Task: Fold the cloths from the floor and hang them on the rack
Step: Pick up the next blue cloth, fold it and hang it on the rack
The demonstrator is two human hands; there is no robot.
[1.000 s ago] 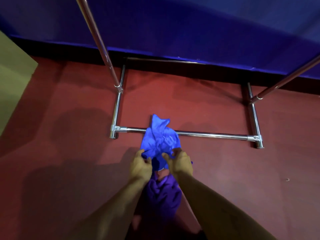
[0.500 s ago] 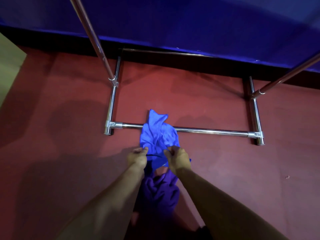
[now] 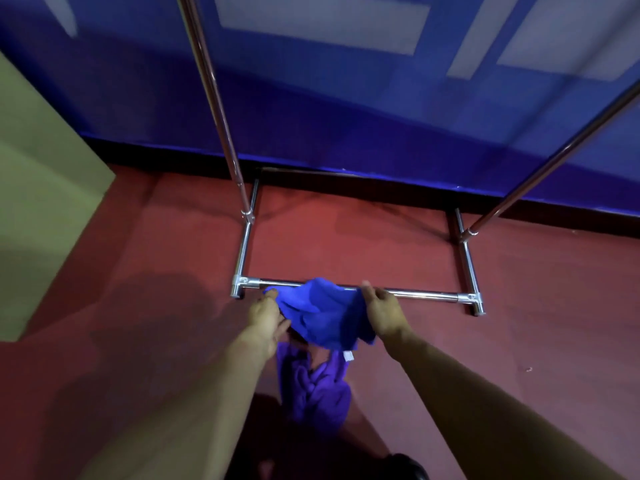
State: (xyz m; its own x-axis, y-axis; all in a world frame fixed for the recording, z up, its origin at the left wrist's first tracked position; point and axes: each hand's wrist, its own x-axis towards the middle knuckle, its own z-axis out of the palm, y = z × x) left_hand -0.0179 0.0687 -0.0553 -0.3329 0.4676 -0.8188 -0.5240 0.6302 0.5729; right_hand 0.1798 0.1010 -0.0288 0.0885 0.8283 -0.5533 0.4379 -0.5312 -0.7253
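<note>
Blue cloth [image 3: 323, 315] lifted clear of the red floor [image 3: 519, 323], held just on the near side of the rack [image 3: 408, 293] base bar, its top edge overlapping that bar in view. Left hand [image 3: 265, 315] pinches the left end of the top edge, fingers closed on fabric. Right hand [image 3: 382, 311] pinches the right end, thumb and forefinger on the edge, other fingers loosely curled.

Key relation: cloth's long axis runs left-right between the two hands, roughly parallel to the rack's base bar. Its body sags below the fingers toward the person, bunched, not yet flat. Both hands about equally near the rack; neither leads. Judgement: folding comes next, and it turns on the held edge being pulled taut so the hanging part can be brought up to it.

Purple cloth [image 3: 313, 393] lies crumpled on the floor, on the person's side of the blue one and well short of the rack; untouched.

Rack uprights rise out of frame; hanging rail not in view.

Small white tag [image 3: 348, 356] at the blue cloth's lower edge; possibly a care label, too blurred to read. No other writing legible
</note>
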